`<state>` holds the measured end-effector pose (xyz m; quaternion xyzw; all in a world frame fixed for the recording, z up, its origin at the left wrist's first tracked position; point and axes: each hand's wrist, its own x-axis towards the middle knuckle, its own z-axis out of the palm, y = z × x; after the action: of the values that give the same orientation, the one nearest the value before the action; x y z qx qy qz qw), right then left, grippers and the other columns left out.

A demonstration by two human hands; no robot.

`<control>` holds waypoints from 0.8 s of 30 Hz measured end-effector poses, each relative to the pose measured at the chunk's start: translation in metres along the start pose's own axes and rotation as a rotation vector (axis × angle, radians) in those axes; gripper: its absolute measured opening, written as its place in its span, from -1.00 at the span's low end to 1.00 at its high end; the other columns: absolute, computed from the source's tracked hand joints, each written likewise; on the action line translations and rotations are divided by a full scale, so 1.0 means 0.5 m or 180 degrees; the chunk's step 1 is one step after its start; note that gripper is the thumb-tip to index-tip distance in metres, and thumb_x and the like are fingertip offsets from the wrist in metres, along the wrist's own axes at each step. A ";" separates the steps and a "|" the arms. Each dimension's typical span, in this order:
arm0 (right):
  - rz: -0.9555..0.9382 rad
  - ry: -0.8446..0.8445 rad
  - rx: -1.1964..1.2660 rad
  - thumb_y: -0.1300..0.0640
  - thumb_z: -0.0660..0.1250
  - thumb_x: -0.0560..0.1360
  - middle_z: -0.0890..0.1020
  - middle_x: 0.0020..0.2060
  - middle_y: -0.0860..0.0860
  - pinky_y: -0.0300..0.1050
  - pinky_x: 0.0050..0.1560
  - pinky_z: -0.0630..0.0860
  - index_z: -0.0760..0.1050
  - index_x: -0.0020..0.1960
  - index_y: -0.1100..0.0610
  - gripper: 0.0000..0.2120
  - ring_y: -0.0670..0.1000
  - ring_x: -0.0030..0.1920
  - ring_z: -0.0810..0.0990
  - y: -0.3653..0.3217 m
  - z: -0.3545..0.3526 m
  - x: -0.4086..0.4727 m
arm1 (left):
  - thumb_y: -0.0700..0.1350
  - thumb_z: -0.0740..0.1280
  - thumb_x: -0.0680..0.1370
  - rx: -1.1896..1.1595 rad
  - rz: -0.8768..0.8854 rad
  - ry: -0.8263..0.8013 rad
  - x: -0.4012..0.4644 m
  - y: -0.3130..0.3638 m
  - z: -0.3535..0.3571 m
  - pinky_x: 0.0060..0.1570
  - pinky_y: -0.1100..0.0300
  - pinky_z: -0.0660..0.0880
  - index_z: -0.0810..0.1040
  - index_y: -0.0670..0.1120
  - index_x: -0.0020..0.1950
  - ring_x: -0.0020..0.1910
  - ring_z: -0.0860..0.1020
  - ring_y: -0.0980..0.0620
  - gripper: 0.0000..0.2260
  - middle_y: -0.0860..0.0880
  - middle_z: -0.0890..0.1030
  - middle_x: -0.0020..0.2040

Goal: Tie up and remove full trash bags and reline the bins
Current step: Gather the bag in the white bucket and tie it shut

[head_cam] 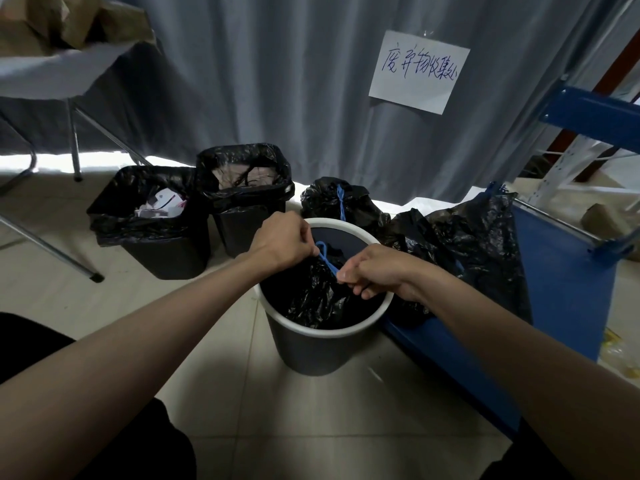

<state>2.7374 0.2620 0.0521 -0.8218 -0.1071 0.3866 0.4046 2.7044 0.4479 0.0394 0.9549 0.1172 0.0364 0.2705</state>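
Standing at far left, two square black bins (152,230) (244,199) wait side by side on the floor, liners folded over their rims, rubbish showing in the left one, so neither looks dealt with yet. Nearer, the left hand (282,239) pinches one end of the blue drawstring (327,259) above the round white-rimmed bin (322,327); the right hand (375,271) pinches the other end, each grip narrow, pulling apart, I'd say, to cinch the black bag (311,296) inside. Behind and to the right, two tied bags (341,202) (474,244) sit aside, seemingly finished.
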 end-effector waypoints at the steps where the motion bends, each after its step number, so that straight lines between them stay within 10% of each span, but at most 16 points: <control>1: 0.0045 -0.0020 -0.0006 0.24 0.33 0.58 0.58 -0.29 0.05 -0.28 -0.42 0.49 0.61 -0.13 0.20 -0.86 -0.08 -0.34 0.51 0.000 0.000 0.000 | -0.02 0.54 0.38 0.0012 0.0006 -0.0011 0.000 0.000 -0.001 -0.15 0.16 0.50 0.67 0.04 -0.32 -0.15 0.59 0.06 -0.89 0.12 0.61 -0.32; 13: 0.0104 0.0081 0.0096 0.20 0.28 0.61 0.51 -0.40 0.03 -0.35 -0.42 0.43 0.57 -0.21 0.19 -0.76 -0.09 -0.41 0.44 -0.016 -0.002 0.000 | -0.05 0.50 0.42 0.0221 0.0038 0.0003 -0.001 -0.006 0.017 -0.13 0.12 0.44 0.65 0.03 -0.26 -0.07 0.57 -0.02 -0.91 0.05 0.61 -0.21; 24: -0.1179 0.0581 0.1850 0.17 0.40 0.54 0.72 -0.01 0.10 -0.25 0.03 0.57 0.64 0.09 0.24 -0.81 -0.01 0.04 0.69 -0.015 0.022 0.034 | 0.03 0.50 0.41 0.0828 0.0472 -0.0516 0.026 0.015 -0.087 -0.08 0.07 0.53 0.62 0.13 -0.27 -0.10 0.57 -0.02 -0.90 0.04 0.61 -0.16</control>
<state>2.7422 0.2817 0.0441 -0.6701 -0.1031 0.2459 0.6927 2.7127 0.4669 0.0806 0.9876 0.0280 -0.0364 0.1499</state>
